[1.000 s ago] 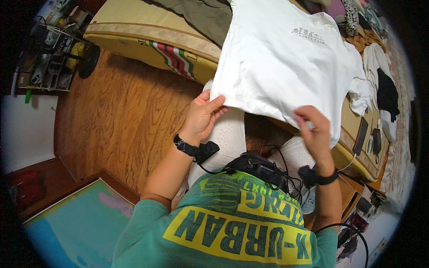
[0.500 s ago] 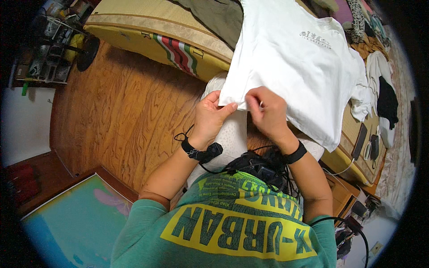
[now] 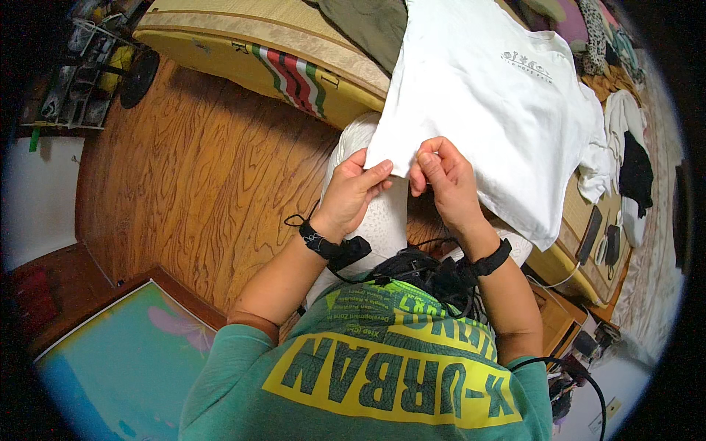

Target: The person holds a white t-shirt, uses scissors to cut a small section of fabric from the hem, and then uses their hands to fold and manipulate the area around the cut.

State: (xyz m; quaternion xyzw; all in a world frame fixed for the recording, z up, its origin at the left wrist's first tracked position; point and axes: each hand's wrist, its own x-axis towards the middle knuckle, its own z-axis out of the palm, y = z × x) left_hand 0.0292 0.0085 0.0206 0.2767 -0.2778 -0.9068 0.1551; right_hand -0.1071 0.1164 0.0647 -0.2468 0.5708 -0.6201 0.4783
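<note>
- The white T-shirt (image 3: 485, 95) lay spread over the edge of the bed (image 3: 213, 18), its hem reaching toward the person.
- The left hand (image 3: 351, 197) pinched the hem's near-left corner between thumb and fingers.
- Just beside it, the right hand (image 3: 452, 180) had its fingers curled narrow; I couldn't tell whether they gripped cloth.
- Handling that hem seemed the step; the next move, I judged, called for a sure right-hand pinch.
- Olive cloth (image 3: 368, 29) lay beyond.
</note>
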